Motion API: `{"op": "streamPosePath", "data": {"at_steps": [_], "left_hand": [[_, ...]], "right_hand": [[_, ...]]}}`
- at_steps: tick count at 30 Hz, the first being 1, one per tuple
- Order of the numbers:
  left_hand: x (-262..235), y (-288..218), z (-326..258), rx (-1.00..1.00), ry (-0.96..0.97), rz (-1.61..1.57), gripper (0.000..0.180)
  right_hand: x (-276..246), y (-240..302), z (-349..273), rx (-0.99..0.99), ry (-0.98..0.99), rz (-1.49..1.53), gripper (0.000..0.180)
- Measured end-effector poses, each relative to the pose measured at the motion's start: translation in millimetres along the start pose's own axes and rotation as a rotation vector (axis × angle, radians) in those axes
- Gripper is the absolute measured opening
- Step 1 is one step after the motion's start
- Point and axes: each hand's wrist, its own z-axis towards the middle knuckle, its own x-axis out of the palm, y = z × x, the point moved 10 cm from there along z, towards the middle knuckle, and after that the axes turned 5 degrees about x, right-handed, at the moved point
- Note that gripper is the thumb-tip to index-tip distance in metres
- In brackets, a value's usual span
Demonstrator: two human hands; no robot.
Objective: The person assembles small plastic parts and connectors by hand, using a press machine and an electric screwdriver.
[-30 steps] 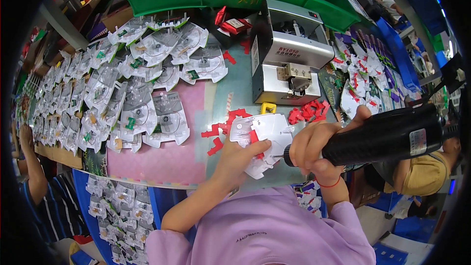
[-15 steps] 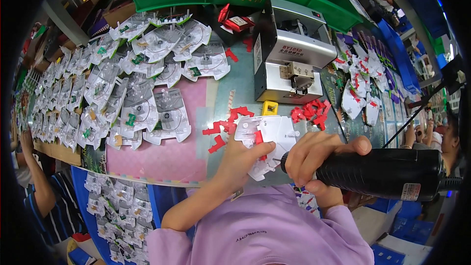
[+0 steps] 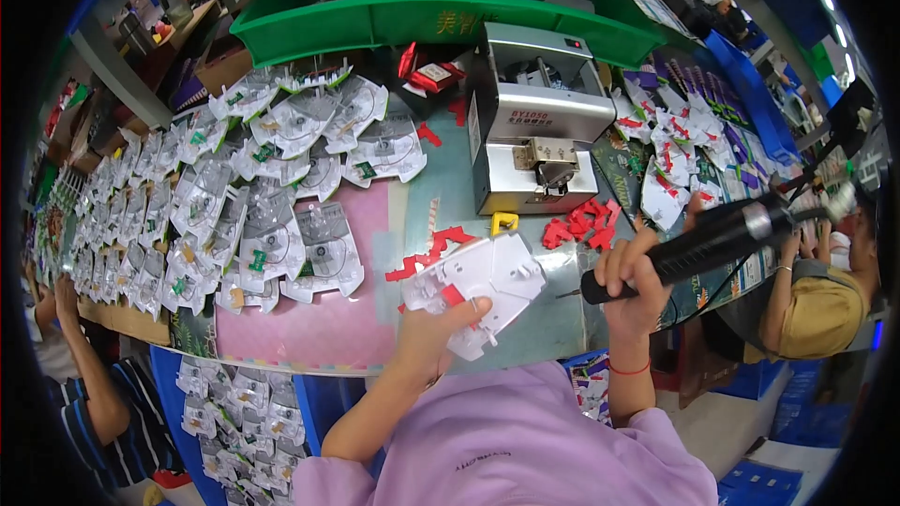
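My left hand (image 3: 427,335) is closed on a white plastic housing (image 3: 502,279), its thumb over the inner face beside a red plastic piece (image 3: 454,294) seated there. The housing is tilted above the table's front part. To the right, my right hand (image 3: 639,289) wraps round a black electric screwdriver (image 3: 712,245). Its thin bit points left toward the housing, apart from it. Behind the housing lie loose red plastic pieces (image 3: 441,245) and a small yellow block (image 3: 504,223). A silver-and-black screw feeder (image 3: 539,176) stands beyond them.
Rows of white housings with green circuit boards (image 3: 281,225) cover the left side. A green bin (image 3: 375,23) spans the back. More red pieces (image 3: 586,223) lie before the feeder; housings with red pieces (image 3: 675,155) are piled at right. Other people work on both sides.
My right hand has drawn the screwdriver away from the housing, to the right and up, tilting its rear end upward. The housing has turned and shifted slightly left in my left hand.
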Motion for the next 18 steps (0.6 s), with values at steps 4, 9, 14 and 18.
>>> {"op": "streamPosePath", "data": {"at_steps": [4, 9, 14, 18], "left_hand": [[22.9, -17.9, -14.9, 0.078, 0.126, 0.034, 0.061], [36.4, -32.4, -17.6, 0.366, 0.386, 0.275, 0.058], [68.6, -50.0, -36.8, 0.617, 0.582, 0.42, 0.045], [79.9, -51.0, -45.0, 0.661, 0.639, 0.418, 0.043]], "right_hand": [[-47.3, -34.4, -5.7, 0.182, -0.244, 0.076, 0.048], [-67.1, -35.2, 1.5, 0.173, -0.33, -0.08, 0.066], [-59.2, 23.9, -11.0, -0.307, -0.461, -0.916, 0.068], [15.9, 69.3, -24.7, -0.516, -0.019, -1.128, 0.058]]}}
